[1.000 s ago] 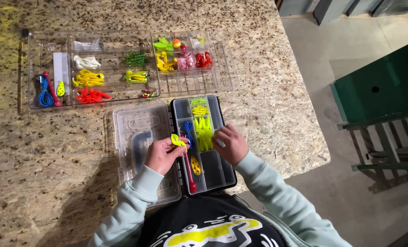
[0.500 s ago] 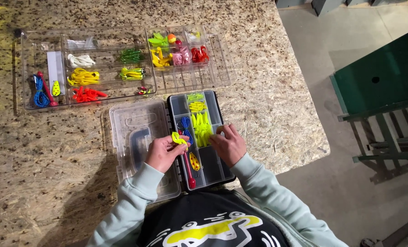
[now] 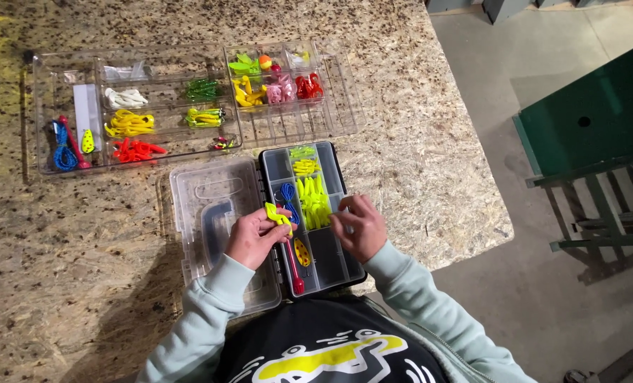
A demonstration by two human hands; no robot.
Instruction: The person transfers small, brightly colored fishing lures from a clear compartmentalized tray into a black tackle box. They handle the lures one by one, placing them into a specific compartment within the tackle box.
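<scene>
A small black tackle box (image 3: 325, 257) lies open on the chipboard table, its clear lid (image 3: 210, 227) folded out to the left. Its compartments hold yellow-green soft lures (image 3: 314, 202), a blue cord (image 3: 288, 198) and a red-tipped tool (image 3: 295, 273). My left hand (image 3: 254, 237) pinches a yellow lure (image 3: 275, 215) just above the box's left column. My right hand (image 3: 357, 225) rests on the box's right edge, fingertips touching the yellow lures in the middle compartment.
Behind the box stand two clear trays: a large one (image 3: 67, 67) with white, yellow, red and green lures and a blue cord, and a smaller one (image 3: 331, 113) with green, yellow, pink and red pieces. The table edge (image 3: 501, 213) drops to floor; a green stand (image 3: 593, 135) is at right.
Both hands have stayed over the black box. The left hand keeps hold of the yellow lure; the right hand has shifted slightly toward the middle compartment.
</scene>
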